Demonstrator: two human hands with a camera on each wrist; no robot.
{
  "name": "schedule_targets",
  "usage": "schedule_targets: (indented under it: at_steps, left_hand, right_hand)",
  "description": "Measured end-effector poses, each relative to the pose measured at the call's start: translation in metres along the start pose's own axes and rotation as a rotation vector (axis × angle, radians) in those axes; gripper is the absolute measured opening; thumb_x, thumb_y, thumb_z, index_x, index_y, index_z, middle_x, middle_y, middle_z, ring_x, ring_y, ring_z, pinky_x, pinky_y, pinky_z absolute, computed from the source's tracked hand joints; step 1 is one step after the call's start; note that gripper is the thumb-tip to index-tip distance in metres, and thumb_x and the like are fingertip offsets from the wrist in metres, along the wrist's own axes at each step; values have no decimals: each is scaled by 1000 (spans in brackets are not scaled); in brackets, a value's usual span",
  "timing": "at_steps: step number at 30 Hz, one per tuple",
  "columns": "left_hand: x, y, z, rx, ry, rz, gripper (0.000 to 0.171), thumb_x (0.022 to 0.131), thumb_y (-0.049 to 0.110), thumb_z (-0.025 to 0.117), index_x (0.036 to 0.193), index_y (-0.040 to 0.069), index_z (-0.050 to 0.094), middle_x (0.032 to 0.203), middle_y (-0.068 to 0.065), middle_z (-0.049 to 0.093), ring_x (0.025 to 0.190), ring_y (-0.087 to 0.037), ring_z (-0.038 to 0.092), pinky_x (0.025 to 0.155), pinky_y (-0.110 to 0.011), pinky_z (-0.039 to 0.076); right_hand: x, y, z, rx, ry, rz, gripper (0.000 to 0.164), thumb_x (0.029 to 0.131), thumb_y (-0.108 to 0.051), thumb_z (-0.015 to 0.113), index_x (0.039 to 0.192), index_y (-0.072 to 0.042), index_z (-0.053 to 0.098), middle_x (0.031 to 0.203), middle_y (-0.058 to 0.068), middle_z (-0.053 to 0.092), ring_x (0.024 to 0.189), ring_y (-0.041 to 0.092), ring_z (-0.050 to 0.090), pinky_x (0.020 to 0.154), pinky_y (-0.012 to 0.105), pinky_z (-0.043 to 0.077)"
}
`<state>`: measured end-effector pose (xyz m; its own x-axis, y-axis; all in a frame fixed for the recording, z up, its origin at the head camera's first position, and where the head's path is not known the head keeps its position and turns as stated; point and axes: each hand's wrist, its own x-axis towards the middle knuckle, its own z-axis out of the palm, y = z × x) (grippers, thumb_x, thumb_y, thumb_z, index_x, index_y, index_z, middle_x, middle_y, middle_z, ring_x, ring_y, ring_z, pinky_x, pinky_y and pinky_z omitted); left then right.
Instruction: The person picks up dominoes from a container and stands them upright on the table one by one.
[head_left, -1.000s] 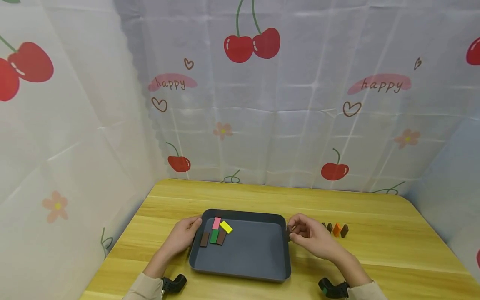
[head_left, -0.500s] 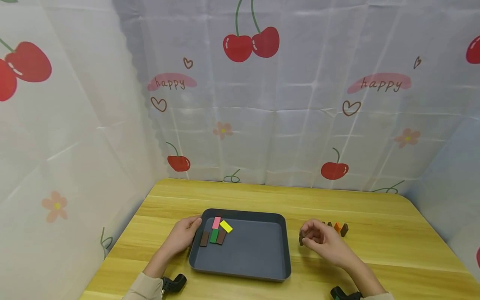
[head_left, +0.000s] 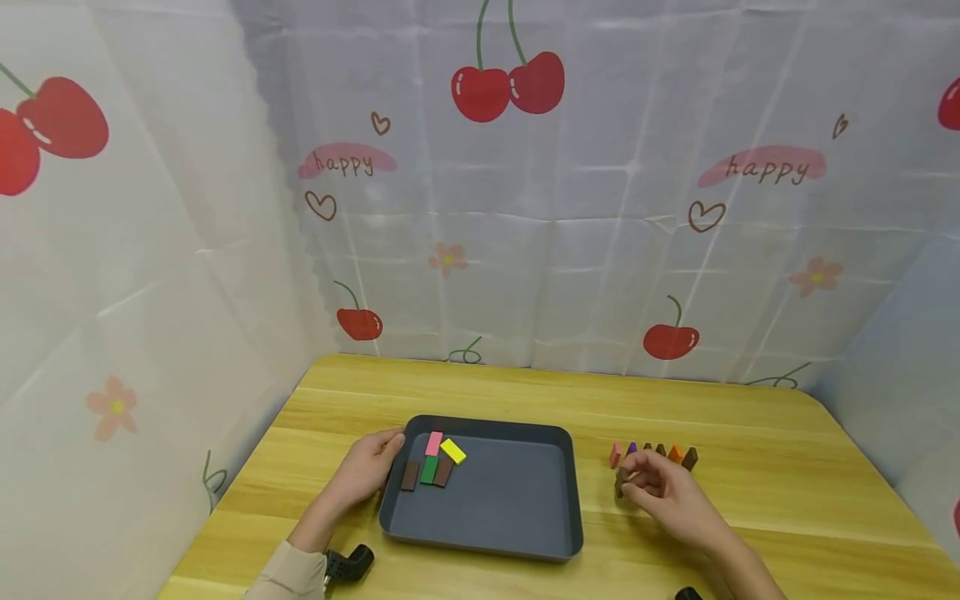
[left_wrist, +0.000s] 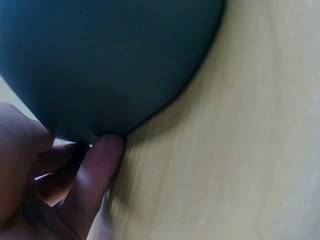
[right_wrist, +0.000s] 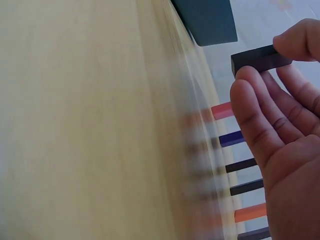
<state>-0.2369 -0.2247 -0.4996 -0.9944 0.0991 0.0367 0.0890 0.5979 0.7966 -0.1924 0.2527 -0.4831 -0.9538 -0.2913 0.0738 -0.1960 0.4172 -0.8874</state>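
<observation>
Movement belongs to the right hand (head_left: 672,497): it has gone away from the right edge of the tray (head_left: 517,510), pinching a dark block (head_left: 620,486). So a pink block (head_left: 615,455) and a purple block (head_left: 632,449), hidden earlier, now show in the standing row (head_left: 676,454), between tray and right edge of the surface (head_left: 795,475). The held block is just before the row's tray-side end; I judge it part of neither row nor tray. The left hand (head_left: 365,467) still grips the tray's left edge; five flat blocks (head_left: 429,470) lie near its far left corner.

Tray (head_left: 517,500) and small blocks (head_left: 676,454) on table (head_left: 465,387) (wood-grained, yellowish).
</observation>
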Motion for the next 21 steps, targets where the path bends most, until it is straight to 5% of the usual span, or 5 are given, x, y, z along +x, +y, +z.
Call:
schedule_targets:
  at_steps: [21]
  left_hand:
    - [-1, 3, -1, -16, -9, -8, 43, 111, 30, 49, 144, 5, 61, 140, -14, 66, 137, -36, 56, 114, -55, 47]
  right_hand:
    - [3, 11, 3, -11, 4, 108, 31, 97, -17, 72, 120, 0, 60, 111, 16, 68, 91, 11, 71, 68, 27, 60]
